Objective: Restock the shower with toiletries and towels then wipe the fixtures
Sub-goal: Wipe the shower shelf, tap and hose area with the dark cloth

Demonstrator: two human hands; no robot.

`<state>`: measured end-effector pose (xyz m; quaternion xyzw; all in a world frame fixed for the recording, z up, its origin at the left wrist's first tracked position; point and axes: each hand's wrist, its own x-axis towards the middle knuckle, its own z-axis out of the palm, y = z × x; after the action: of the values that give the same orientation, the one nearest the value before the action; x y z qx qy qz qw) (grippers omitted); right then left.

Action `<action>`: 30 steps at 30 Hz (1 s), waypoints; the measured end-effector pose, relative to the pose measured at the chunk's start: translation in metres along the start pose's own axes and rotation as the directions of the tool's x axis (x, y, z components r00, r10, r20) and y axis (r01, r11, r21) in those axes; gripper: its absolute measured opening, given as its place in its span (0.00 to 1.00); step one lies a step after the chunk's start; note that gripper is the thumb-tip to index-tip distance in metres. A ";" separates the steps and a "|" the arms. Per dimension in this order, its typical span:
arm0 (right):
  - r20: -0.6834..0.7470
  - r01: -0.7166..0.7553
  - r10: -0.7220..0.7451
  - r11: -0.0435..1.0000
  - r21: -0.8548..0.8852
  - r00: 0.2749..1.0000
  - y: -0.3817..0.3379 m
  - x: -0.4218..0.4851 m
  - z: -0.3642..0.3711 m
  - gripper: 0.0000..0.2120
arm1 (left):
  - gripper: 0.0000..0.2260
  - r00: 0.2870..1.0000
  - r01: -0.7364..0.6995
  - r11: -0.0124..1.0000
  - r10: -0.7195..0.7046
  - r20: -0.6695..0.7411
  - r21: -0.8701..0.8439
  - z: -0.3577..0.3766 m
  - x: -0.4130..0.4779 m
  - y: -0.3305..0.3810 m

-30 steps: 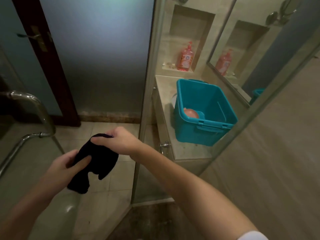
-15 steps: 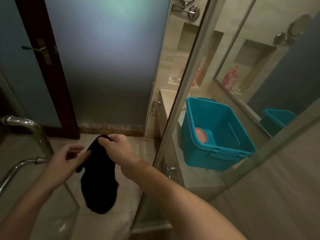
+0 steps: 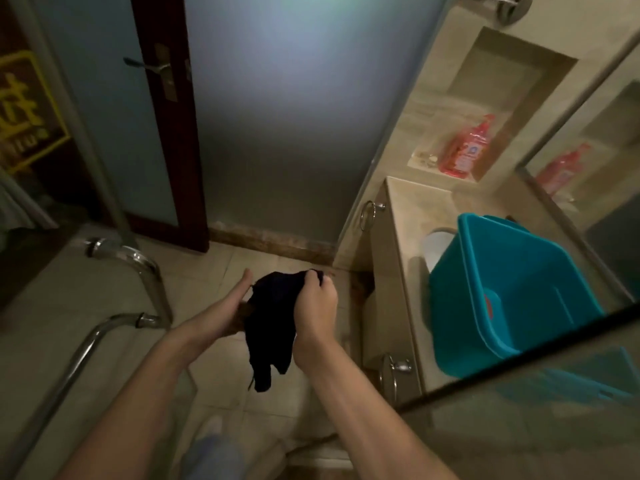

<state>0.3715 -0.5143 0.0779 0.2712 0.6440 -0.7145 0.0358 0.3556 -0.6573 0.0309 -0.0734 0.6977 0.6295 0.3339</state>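
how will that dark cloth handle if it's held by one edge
Probably floppy: the cloth droops in loose folds below the right hand, which pinches its top edge. Likely light, since that small grip carries it. It may swing freely, which is perhaps why the left hand lies flat against its side.

Matt dark cloth (image 3: 273, 317), glossy plastic tub (image 3: 512, 292)

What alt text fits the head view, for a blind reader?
The right hand grips the top of a dark cloth and the left hand lies flat against its side, above a tiled floor. To the right, a teal bin stands on a counter below a wall niche holding a red bottle.
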 end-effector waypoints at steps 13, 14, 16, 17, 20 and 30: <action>-0.197 0.186 -0.164 0.978 0.099 0.966 -0.051 0.152 0.035 0.09 | 0.10 0.973 -0.219 0.967 0.226 -0.046 0.131 -0.035 0.162 0.124; -0.188 0.195 -0.180 0.979 0.063 0.966 -0.055 0.164 0.034 0.09 | 0.09 0.968 -0.235 0.966 0.243 -0.069 0.106 -0.036 0.172 0.127; -0.175 0.207 -0.208 0.978 -0.024 0.962 -0.062 0.190 0.031 0.10 | 0.07 0.958 -0.244 0.968 0.249 -0.146 0.048 -0.038 0.191 0.134; -0.166 0.196 -0.205 0.978 -0.068 0.964 -0.066 0.202 0.031 0.12 | 0.07 0.952 -0.240 0.970 0.243 -0.185 0.037 -0.042 0.200 0.137; -0.135 0.141 -0.168 0.972 -0.188 0.977 -0.073 0.234 0.029 0.15 | 0.07 0.944 -0.192 0.975 0.214 -0.251 0.113 -0.061 0.234 0.138; -0.008 0.017 -0.021 0.948 -0.318 1.000 -0.109 0.315 0.027 0.15 | 0.12 0.954 -0.074 0.875 0.201 -0.221 0.479 -0.100 0.315 0.183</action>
<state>0.0509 -0.4270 0.0399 0.2598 0.7533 -0.6003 0.0685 -0.0189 -0.6137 0.0054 -0.0240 0.8699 0.4504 0.1998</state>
